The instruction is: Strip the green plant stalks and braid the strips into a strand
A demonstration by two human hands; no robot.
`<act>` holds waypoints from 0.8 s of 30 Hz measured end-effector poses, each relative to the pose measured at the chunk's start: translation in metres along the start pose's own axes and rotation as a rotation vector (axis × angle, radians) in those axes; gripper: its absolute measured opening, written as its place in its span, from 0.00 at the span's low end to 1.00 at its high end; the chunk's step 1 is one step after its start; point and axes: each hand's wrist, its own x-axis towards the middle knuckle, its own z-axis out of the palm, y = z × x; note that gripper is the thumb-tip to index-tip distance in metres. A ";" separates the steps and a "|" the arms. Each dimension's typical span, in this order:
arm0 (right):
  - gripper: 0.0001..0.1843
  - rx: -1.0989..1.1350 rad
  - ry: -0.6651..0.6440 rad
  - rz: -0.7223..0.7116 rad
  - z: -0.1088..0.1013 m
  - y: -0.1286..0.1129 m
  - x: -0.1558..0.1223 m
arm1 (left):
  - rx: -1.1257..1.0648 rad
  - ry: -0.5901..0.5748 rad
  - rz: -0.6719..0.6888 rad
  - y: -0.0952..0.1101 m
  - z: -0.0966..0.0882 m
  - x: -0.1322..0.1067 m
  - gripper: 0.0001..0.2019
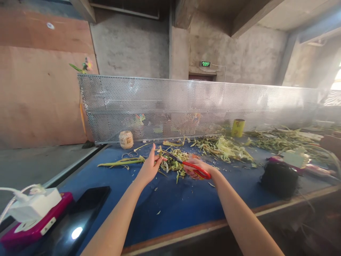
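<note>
My right hand (pixel 198 167) grips red-handled scissors (pixel 195 169), their blades pointing left over a small heap of green leaf cuttings (pixel 174 161). My left hand (pixel 149 167) reaches towards the same heap, thumb up and fingertips pinched on a thin leaf strip at the blade tips. A long green leaf strip (pixel 121 163) lies on the blue table top (pixel 173 202) just left of that hand.
A twine ball (pixel 126 139) and a yellow-green roll (pixel 238 128) stand by the perforated metal screen (pixel 197 103). More leaf scraps (pixel 226 147) spread to the right. A black bundle (pixel 279 177) sits right, a dark phone (pixel 80 213) and white charger (pixel 34 204) left.
</note>
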 end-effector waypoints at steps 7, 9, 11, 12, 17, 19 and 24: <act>0.21 0.013 0.039 -0.002 -0.001 0.003 0.003 | 0.010 -0.005 -0.020 -0.003 0.001 0.001 0.33; 0.20 0.008 0.045 -0.015 -0.001 0.002 0.003 | -0.014 0.005 -0.032 -0.003 0.001 0.001 0.33; 0.19 -0.013 0.063 -0.041 -0.002 0.001 0.003 | -0.045 0.041 -0.049 -0.003 0.000 0.002 0.34; 0.19 -0.033 0.078 -0.056 -0.002 0.001 0.002 | -0.056 0.064 -0.054 -0.004 0.000 0.002 0.34; 0.16 -0.324 0.188 -0.115 -0.003 0.001 0.003 | -0.027 0.174 -0.079 -0.008 -0.003 0.005 0.34; 0.16 -0.539 0.230 -0.120 -0.004 0.004 0.005 | 0.008 0.250 -0.128 -0.009 -0.005 0.005 0.34; 0.11 -0.818 0.137 -0.086 -0.003 0.006 0.005 | 0.049 0.386 -0.206 -0.013 -0.010 0.006 0.34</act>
